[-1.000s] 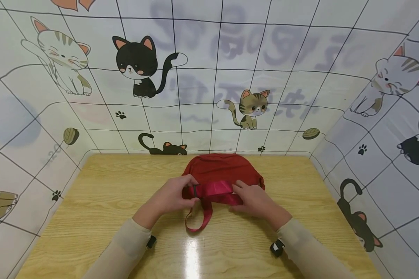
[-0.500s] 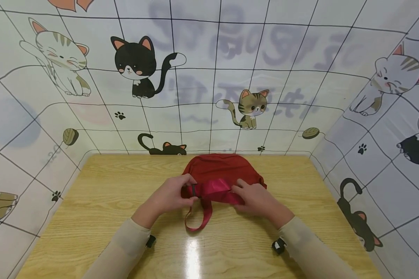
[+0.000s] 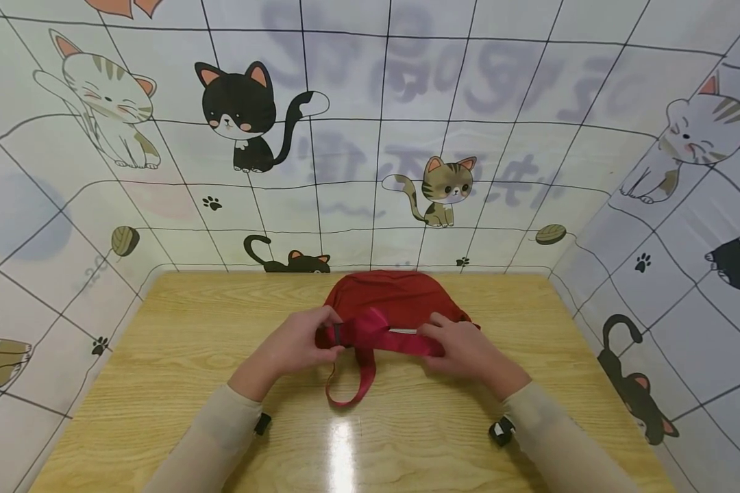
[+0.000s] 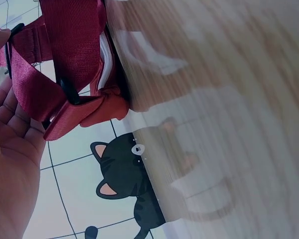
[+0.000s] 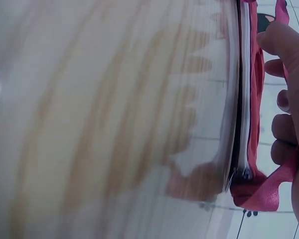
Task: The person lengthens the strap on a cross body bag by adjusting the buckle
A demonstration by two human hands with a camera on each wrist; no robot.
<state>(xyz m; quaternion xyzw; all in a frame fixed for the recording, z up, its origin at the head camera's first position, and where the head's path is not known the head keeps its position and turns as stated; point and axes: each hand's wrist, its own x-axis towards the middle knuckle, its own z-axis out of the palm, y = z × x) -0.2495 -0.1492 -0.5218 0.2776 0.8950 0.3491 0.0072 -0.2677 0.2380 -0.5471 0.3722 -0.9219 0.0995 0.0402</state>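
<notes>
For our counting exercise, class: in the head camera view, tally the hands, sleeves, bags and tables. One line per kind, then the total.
Left hand and right hand: 2
Left sleeve and right sleeve: 2
Red bag: 1
Wood-grain table: 1
Total: 6

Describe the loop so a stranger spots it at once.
On the table sits a red bag, with the left hand and right hand holding a pink strap before it. Just nearer the camera is the loop. Unlike the strap stretched between the hands, it curls into a rounded U.
</notes>
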